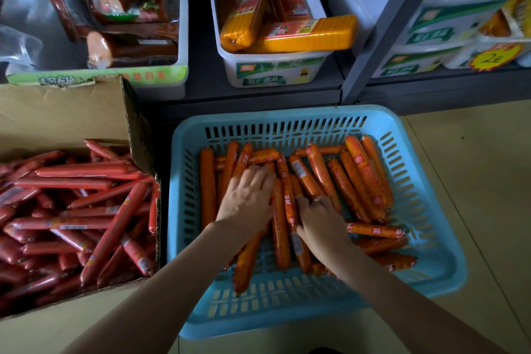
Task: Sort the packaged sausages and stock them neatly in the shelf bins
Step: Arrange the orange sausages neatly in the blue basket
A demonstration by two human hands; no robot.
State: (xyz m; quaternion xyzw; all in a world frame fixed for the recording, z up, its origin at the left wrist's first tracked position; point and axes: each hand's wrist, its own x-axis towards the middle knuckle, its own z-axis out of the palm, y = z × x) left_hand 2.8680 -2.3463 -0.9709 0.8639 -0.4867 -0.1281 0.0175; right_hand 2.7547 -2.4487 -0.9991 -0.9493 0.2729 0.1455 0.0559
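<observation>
A light blue slotted basket [425,241] on the floor holds several orange packaged sausages [356,181]. Both my hands are inside it. My left hand [247,195] lies palm down on the sausages at the basket's middle left, fingers curled over them. My right hand [320,220] presses on sausages just to the right, fingers bent around one or two. A cardboard box [66,112] at the left is full of red packaged sausages [86,210]. On the shelf above, a white bin [273,72] holds three thick orange-yellow sausage packs [304,34].
A bin [161,77] at the upper left holds dark red sliced-sausage packs. More white bins [431,34] stand at the upper right behind a grey shelf post [382,29], one with an orange price tag [497,57]. Tan floor [474,167] lies right of the basket.
</observation>
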